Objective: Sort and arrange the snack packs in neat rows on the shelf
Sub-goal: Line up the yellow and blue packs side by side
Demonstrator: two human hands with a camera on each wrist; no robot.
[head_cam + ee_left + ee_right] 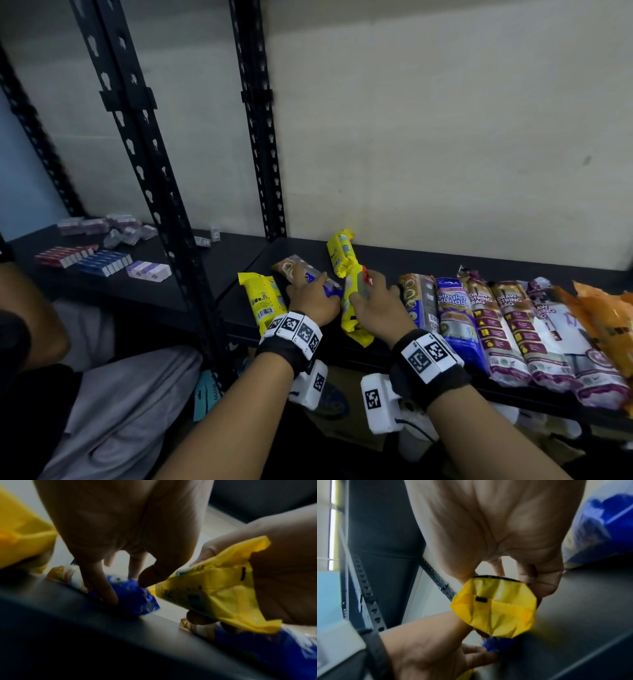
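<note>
The black shelf (394,253) runs from nine o'clock to three o'clock across the head view, its bare stretch at the middle being, I judge, the sorting space. From about three o'clock toward the centre lies a row of long packs (513,325), side by side and touching, their lengths pointing to the wall; this looks like the finished part of the job, with like packs grouped. At ten o'clock, on the neighbouring shelf, small boxes (102,262) lie in short lines, well apart from the work.

Near the centre the loose packs remain. A yellow pack (262,301) lies flat at about eight o'clock of the hands, left alone. The right hand (376,308) grips a second yellow pack (349,291) around its middle, fingers and thumb curled round it; the pack is tilted, its far end toward twelve o'clock and its near end raised off the shelf, probably so it can be swung beside its twin. The left hand (315,298) is closed on a blue pack (329,286), with fingers on one side and the thumb on the other, as the left wrist view shows; it still lies on the shelf, likely held to clear a lane.
</note>
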